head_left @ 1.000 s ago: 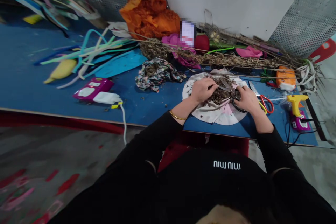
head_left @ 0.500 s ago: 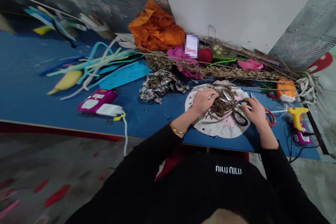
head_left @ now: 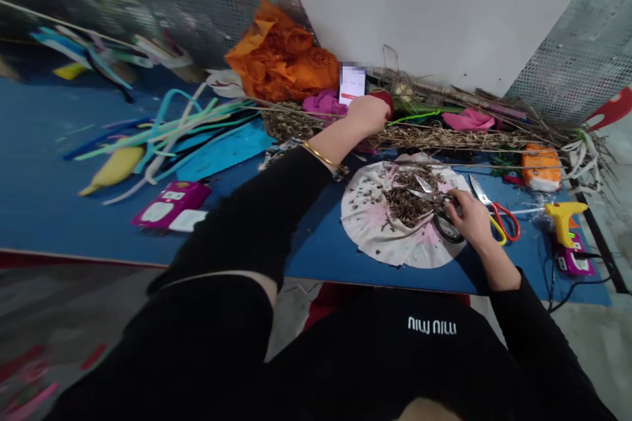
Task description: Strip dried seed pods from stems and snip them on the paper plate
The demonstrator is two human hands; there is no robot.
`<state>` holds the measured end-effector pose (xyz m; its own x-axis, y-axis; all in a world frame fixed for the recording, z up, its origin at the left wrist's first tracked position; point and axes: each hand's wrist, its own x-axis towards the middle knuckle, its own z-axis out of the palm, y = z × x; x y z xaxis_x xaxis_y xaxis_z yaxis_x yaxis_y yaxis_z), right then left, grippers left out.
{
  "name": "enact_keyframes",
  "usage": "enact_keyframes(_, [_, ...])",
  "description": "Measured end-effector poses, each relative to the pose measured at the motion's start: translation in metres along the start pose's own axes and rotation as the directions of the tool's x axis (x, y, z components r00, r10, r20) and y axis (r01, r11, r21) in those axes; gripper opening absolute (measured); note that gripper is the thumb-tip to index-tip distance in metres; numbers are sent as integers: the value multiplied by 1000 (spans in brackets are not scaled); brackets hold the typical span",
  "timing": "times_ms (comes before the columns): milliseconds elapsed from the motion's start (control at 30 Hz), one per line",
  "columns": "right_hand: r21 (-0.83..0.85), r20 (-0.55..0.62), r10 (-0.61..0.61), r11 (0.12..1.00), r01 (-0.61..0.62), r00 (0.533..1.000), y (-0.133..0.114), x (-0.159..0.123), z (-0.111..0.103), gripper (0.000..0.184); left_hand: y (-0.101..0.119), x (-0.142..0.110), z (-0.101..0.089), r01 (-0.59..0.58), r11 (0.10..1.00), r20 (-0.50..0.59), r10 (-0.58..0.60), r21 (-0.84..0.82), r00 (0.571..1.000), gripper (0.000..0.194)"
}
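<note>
My right hand (head_left: 470, 216) grips a pair of black-handled scissors (head_left: 423, 194), whose blades are apart and point left. They lie over a heap of brown dried plant bits (head_left: 402, 205) on a round white cloth (head_left: 363, 237) with pink stains. My left hand (head_left: 366, 115) reaches to the back of the table, over the bundle of dried stems (head_left: 444, 138). It is beside a dark red object (head_left: 384, 100) and in front of a lit phone (head_left: 351, 82). Its fingertips are hidden, so a hold there cannot be made out.
Scissors with red and yellow handles (head_left: 508, 220) lie right of the cloth. Further right are a yellow glue gun (head_left: 563, 218) and an orange pack (head_left: 542, 168). Orange crumpled paper (head_left: 281, 56), foam strips (head_left: 170, 135) and a purple device (head_left: 170, 202) are to the left.
My left hand has left the plant heap and moved up and back to the stems by the phone, its sleeve now covering most of the patterned cloth. My right hand stays on the scissors.
</note>
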<state>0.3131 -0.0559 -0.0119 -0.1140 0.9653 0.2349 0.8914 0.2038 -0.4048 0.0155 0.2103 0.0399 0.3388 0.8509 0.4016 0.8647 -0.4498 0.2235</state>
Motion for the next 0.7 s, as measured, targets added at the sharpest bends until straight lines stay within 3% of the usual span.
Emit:
enact_keyframes(67, [-4,9,15,1000,-15,1000,1,1,-1,41,-4,15,13,-7,999,110,2,47,994,12])
enact_keyframes(133, [-9,24,29,1000,-29,999,1,1,-1,40,-6,20,19,-33,999,139,27,40,990,14])
enact_keyframes(267, [-39,39,40,999,-38,998,-1,2,-1,37,-8,17,12,-38,995,-29,35,-93,999,16])
enact_keyframes(400, [-52,55,34,998,-31,998,-3,2,-1,36,0,14,-15,-15,991,-128,-3,-136,992,15])
enact_keyframes(567, [-31,67,41,999,-39,997,-3,3,-1,36,19,12,-58,45,997,-53,-48,-55,997,21])
enact_keyframes(700, [-30,83,44,999,-42,996,-3,4,-3,36,13,10,-87,30,999,-42,-29,32,999,55])
